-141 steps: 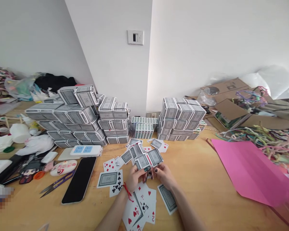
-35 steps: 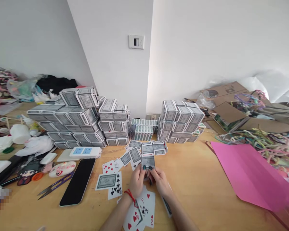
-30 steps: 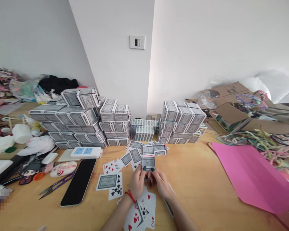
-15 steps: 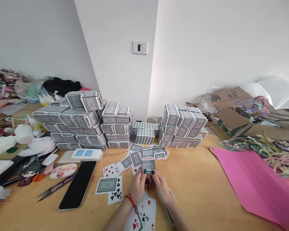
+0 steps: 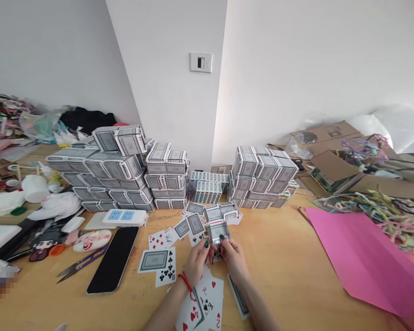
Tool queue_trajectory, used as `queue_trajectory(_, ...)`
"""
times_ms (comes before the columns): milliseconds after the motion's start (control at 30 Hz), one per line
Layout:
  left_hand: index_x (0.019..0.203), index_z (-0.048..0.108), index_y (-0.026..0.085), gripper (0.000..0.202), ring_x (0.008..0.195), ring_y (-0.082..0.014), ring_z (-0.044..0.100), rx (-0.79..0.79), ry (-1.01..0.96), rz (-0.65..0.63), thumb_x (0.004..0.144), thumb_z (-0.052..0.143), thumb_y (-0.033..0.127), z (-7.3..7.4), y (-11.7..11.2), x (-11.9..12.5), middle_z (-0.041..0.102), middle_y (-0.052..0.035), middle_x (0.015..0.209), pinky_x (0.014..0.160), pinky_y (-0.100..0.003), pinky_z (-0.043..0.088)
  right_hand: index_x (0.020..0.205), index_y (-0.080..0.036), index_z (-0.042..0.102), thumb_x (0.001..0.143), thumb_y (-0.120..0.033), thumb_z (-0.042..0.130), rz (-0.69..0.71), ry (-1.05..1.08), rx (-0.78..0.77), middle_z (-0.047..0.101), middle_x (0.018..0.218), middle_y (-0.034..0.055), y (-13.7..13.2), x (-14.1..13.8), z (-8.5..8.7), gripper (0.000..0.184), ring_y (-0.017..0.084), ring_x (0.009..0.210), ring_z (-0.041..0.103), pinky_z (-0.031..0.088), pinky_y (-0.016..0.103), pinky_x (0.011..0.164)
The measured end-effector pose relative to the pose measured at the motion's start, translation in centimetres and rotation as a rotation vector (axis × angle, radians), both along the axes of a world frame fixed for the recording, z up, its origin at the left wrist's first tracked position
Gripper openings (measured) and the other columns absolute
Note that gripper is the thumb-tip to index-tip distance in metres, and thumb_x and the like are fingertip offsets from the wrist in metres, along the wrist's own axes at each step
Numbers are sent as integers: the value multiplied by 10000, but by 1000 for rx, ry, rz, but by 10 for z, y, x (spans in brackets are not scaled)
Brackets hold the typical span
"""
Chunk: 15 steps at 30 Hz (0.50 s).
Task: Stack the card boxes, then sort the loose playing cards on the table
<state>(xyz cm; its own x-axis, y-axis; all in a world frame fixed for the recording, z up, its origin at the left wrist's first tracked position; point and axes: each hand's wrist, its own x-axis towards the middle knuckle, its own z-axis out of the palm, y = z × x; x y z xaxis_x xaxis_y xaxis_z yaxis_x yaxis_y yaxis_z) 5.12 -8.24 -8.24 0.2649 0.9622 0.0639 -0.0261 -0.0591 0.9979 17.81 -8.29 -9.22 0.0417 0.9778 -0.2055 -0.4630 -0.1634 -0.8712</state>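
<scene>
My right hand point(image 5: 235, 258) is closed on a small stack of playing cards point(image 5: 218, 232), its thumb pressed on the patterned grey back. My left hand point(image 5: 195, 262), with a red string bracelet at the wrist, is beside the stack's near left corner. Its thumb is off the stack and apart from the curled fingers, which are partly hidden. Loose playing cards point(image 5: 196, 224) lie face up and face down beyond the hands. Face-up cards point(image 5: 212, 294) spread between my forearms, and a narrow patterned pack point(image 5: 239, 296) lies partly under the right forearm.
Stacked card packs point(image 5: 113, 165) stand at the back left, with another stack point(image 5: 262, 177) right of centre. A phone point(image 5: 113, 259), scissors point(image 5: 81, 263) and a power strip point(image 5: 126, 217) lie left. Pink paper point(image 5: 355, 257) and tangled yarn point(image 5: 379, 220) cover the right.
My left thumb has come off the card stack and the left hand has moved slightly left. The right hand has shifted a little right and up with the stack.
</scene>
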Motion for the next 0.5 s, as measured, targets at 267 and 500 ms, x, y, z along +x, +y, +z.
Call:
queue_trajectory(267,707,470,184,242,578,-126,433,-59,23,-10,823,384,379,-2,4,-1,458,15,611,584,-242,384,546,-163,504,661,-443,651,100,181,-27,521,502,-30,-3,-4,5,336,101,457,468,365,236,500)
queue_trajectory(500,652,420,184,250,541,-107,365,-12,145,-23,826,379,359,-5,6,-6,384,36,586,526,-222,332,538,-156,525,666,-432,647,101,112,-3,546,508,-18,-1,-2,-4,328,120,483,503,393,254,525)
